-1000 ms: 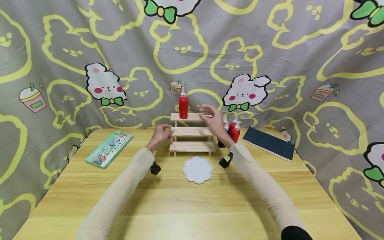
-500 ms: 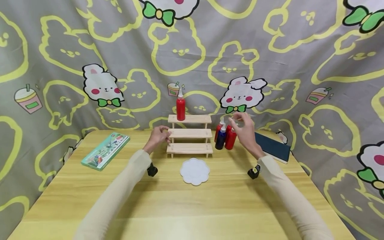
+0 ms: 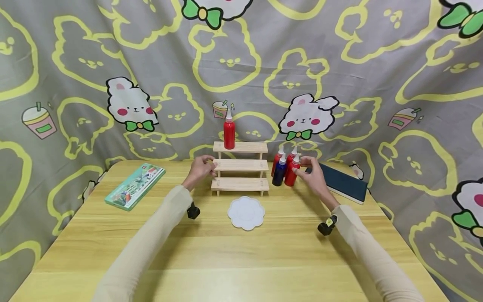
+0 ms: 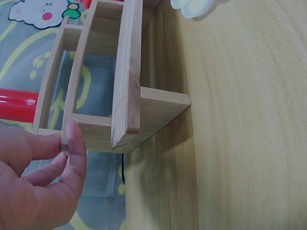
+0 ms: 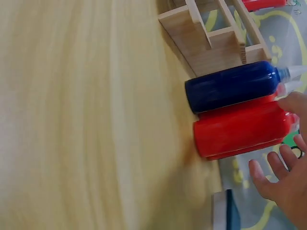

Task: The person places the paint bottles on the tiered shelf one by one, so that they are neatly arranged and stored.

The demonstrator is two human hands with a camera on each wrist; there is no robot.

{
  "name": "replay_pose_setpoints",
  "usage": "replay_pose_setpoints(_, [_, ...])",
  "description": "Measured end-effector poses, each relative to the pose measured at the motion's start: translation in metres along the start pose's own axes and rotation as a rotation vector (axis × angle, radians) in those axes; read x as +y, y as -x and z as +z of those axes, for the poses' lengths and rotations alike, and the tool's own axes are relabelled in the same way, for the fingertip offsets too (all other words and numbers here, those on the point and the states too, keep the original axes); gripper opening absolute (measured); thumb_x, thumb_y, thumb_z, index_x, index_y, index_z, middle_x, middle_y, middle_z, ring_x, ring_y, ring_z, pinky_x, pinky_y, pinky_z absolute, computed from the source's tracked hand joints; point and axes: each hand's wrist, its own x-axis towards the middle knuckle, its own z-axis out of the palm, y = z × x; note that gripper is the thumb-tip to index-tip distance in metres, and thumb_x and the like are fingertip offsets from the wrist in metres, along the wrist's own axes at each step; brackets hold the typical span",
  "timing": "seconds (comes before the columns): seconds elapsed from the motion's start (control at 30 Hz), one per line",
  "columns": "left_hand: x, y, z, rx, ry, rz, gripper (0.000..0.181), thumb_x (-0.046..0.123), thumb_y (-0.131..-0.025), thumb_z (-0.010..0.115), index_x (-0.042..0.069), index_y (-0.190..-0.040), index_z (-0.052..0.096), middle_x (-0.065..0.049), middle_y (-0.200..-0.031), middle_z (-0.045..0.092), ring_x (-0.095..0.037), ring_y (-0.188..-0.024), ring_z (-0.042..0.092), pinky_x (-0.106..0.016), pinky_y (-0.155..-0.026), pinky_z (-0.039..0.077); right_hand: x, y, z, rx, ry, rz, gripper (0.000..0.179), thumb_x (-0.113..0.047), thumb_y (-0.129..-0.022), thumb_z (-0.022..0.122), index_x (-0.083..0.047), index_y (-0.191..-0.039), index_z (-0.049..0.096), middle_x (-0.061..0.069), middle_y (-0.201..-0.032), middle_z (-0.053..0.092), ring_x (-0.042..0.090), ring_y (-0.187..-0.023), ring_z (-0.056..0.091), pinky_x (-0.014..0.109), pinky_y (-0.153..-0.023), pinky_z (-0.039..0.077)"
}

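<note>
In the head view, a three-tier wooden display stand [image 3: 243,165] is on the table, a red squeeze bottle [image 3: 229,136] upright on its top tier. My left hand [image 3: 199,171] pinches the left end of the middle tier between thumb and fingers, clearly seen in the left wrist view. To the stand's right, several squeeze bottles are grouped, including a blue bottle [image 3: 279,174] and a front red bottle [image 3: 292,173]. Around that red bottle's upper right side, my right hand [image 3: 314,179] spreads its fingers; the right wrist view shows its thumb by the bottle's neck, fingers apart from the body.
A white scalloped dish [image 3: 246,213] lies in front of the stand. On the left is a green illustrated box [image 3: 135,186], and a dark blue book [image 3: 341,182] lies behind my right hand. A patterned curtain [image 3: 241,54] hangs behind the table.
My right hand has moved from beside the stand's top tier rightwards and down to the bottle group. The left hand keeps its place on the stand.
</note>
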Motion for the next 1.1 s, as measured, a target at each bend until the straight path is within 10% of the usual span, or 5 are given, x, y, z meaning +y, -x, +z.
replay_pose_setpoints(0.5, [-0.001, 0.000, 0.000, 0.006, 0.004, 0.003, 0.038, 0.005, -0.104, 0.063, -0.009, -0.140, 0.057, -0.014, -0.094, 0.065, -0.034, -0.080, 0.072, -0.056, -0.095, 0.063, 0.010, 0.006, 0.006, 0.042, -0.115, 0.010, 0.054, -0.019, -0.093, 0.083, 0.000, -0.138, 0.060, 0.024, -0.131, 0.066, 0.031, -0.117, 0.065, 0.006, -0.088, 0.051])
replay_pose_setpoints(0.77, [0.000, 0.000, -0.001, 0.012, 0.018, 0.003, 0.037, 0.004, -0.103, 0.064, -0.008, -0.138, 0.059, -0.021, -0.093, 0.068, -0.040, -0.082, 0.072, -0.060, -0.096, 0.061, -0.032, -0.004, -0.018, 0.108, -0.126, -0.030, 0.057, -0.030, -0.095, 0.080, -0.008, -0.144, 0.062, 0.015, -0.129, 0.067, 0.005, -0.103, 0.064, 0.008, -0.085, 0.055])
replay_pose_setpoints(1.1, [0.000, 0.001, 0.000, 0.016, 0.000, 0.021, 0.034, 0.003, -0.104, 0.063, -0.009, -0.135, 0.059, -0.014, -0.087, 0.064, -0.028, -0.073, 0.070, -0.043, -0.079, 0.068, -0.084, -0.037, -0.024, 0.103, -0.165, -0.085, 0.058, -0.030, -0.095, 0.080, -0.010, -0.146, 0.061, 0.010, -0.133, 0.066, 0.011, -0.108, 0.063, 0.012, -0.083, 0.057])
